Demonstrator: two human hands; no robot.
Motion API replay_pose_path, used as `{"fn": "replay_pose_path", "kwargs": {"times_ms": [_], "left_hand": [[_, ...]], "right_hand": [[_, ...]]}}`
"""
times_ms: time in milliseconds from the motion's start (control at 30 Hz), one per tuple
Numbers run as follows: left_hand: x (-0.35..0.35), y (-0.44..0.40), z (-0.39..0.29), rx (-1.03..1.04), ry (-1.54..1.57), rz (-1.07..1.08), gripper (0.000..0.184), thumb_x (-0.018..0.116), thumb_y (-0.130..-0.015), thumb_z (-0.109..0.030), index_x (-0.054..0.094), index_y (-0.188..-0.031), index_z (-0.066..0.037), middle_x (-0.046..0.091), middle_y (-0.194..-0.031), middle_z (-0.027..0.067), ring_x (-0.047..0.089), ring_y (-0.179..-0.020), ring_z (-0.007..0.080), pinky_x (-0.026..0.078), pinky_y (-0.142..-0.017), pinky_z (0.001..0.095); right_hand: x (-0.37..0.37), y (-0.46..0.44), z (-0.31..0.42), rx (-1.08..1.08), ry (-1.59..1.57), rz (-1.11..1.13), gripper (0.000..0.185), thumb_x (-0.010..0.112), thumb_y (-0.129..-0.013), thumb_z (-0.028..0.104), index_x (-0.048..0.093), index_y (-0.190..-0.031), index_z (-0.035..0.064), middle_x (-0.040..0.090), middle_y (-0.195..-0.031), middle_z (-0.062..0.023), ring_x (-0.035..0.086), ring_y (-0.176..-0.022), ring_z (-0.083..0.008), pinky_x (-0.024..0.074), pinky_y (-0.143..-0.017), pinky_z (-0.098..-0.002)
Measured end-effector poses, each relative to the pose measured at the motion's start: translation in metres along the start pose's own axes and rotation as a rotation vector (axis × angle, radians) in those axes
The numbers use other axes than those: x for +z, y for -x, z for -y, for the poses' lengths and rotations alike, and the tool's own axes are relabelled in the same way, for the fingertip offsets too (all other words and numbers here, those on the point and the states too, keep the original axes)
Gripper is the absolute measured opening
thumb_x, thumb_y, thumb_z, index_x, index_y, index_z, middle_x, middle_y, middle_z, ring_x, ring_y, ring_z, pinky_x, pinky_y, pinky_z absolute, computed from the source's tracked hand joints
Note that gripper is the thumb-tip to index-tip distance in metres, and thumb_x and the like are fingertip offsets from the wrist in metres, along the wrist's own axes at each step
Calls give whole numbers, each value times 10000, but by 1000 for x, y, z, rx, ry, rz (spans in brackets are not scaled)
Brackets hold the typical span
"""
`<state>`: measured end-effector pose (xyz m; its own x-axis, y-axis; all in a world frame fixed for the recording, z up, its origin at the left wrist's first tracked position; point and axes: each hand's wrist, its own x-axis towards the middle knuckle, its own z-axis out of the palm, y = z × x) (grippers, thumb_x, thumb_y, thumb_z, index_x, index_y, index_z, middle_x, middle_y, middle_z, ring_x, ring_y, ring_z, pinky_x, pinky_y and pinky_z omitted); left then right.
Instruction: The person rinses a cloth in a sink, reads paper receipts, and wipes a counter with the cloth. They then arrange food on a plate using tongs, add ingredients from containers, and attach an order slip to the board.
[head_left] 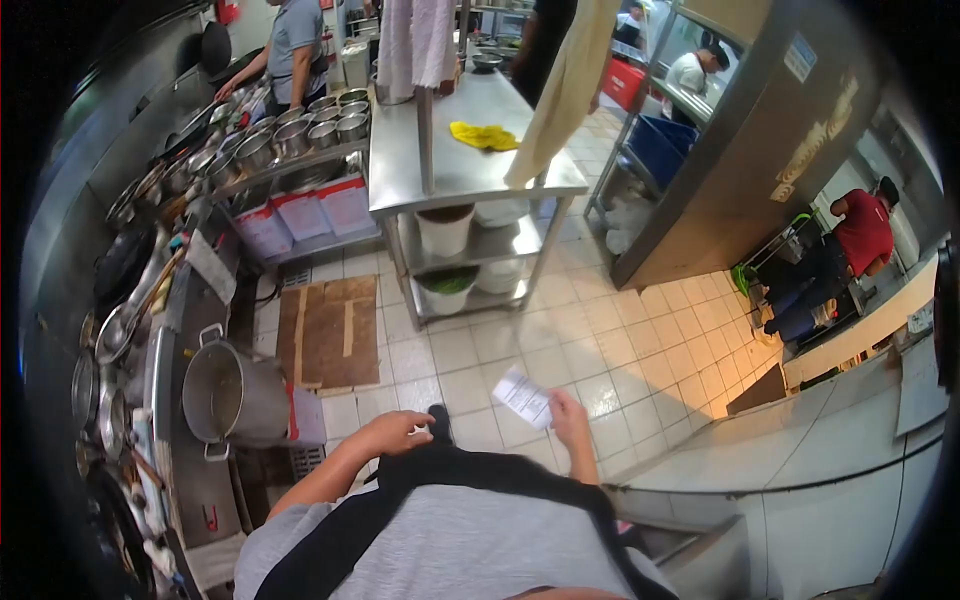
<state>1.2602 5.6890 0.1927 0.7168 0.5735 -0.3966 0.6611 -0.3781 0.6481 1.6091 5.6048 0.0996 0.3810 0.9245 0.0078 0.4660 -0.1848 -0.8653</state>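
Between the thumb and fingers of my right hand (569,415) is a printed paper slip (522,398), white with dark lines of text too small to read. It is held out over the tiled floor, in front of my dark apron (455,466). My left hand (398,433) hovers near my waist with nothing in it, its fingers loosely bent and apart. Just beyond its fingertips a dark shoe (439,425) shows on the floor.
A large two-handled pot (232,392) stands on the left. Ahead is a steel shelf table (450,175) with a yellow cloth (484,136). Several metal pots (292,135) line the back-left counter. Brown cardboard (330,330) lies on the floor. Other people work further off, one in a red shirt (862,232).
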Motion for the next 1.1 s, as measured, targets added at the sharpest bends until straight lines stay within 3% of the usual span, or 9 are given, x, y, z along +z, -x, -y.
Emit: {"fn": "replay_pose_path", "kwargs": {"times_ms": [200, 400, 500, 567, 733, 800, 833, 933, 1100], "left_hand": [[-111, -118, 11, 79, 88, -269, 408, 585, -850, -283, 556, -1191, -60, 613, -1108, 167, 601, -970, 299, 470, -843, 387], [-213, -245, -28, 193, 282, -380, 446, 590, -869, -160, 467, -1288, -69, 570, -1176, 132, 581, -995, 210, 489, -808, 324], [-262, -301, -65, 318, 288, -445, 555, 613, -857, -162, 376, -1353, -90, 474, -1293, 147, 537, -1073, 219, 486, -805, 309], [-292, -335, -90, 380, 226, -549, 611, 623, -853, -177, 325, -1380, -96, 420, -1338, 156, 492, -1138, 243, 480, -836, 318], [-339, -431, -123, 472, -28, -857, 670, 624, -852, -236, 274, -1405, -90, 369, -1374, 194, 420, -1222, 324, 443, -925, 358], [-351, -458, -133, 437, -84, -887, 678, 620, -853, -259, 269, -1407, -84, 350, -1388, 207, 391, -1245, 361, 408, -975, 378], [-356, -469, -139, 389, -22, -835, 627, 594, -851, -224, 302, -1364, -11, 353, -1366, 250, 352, -1270, 385, 304, -1047, 406], [-381, -488, -152, 170, 111, -537, 522, 573, -868, -224, 375, -1317, -43, 477, -1267, 221, 467, -1175, 358, 380, -973, 411], [-371, -512, -118, 377, -115, -662, 417, 540, -893, -226, 430, -1271, -87, 559, -1166, 183, 549, -1058, 345, 430, -892, 406]], "right_hand": [[-48, -196, 58, 49, -491, -182, 178, 545, -881, 122, 580, -1026, 24, 562, -693, 0, 463, -488, -54, 361, -421, -205], [-99, -367, 138, -111, -966, -222, 125, 553, -885, 113, 558, -993, 49, 569, -712, 17, 476, -506, -55, 371, -434, -179], [-129, -443, 182, -100, -1166, -220, 126, 559, -887, 140, 524, -1001, 99, 581, -783, 10, 506, -552, -70, 407, -459, -223], [-148, -512, 187, -236, -1268, -76, 173, 539, -888, 127, 492, -1054, 112, 533, -742, 12, 491, -568, -93, 359, -442, -245], [-165, -698, 251, -313, -1392, 99, 189, 533, -896, 109, 527, -1084, 122, 549, -774, 10, 461, -543, -88, 386, -506, -246], [-163, -791, 267, -487, -1343, 336, 191, 532, -899, 114, 538, -1089, 118, 564, -790, 9, 501, -571, -93, 420, -539, -265], [-155, -827, 277, -468, -1330, 338, 190, 531, -898, 114, 539, -1088, 118, 564, -789, 8, 501, -570, -94, 420, -536, -265], [-125, -908, 281, -318, -1260, 252, 186, 530, -898, 113, 541, -1084, 118, 564, -784, 5, 503, -567, -98, 420, -528, -265], [-73, -990, 241, -126, -1112, 180, 181, 528, -897, 111, 544, -1077, 118, 565, -775, 0, 506, -562, -103, 420, -515, -266]]}}
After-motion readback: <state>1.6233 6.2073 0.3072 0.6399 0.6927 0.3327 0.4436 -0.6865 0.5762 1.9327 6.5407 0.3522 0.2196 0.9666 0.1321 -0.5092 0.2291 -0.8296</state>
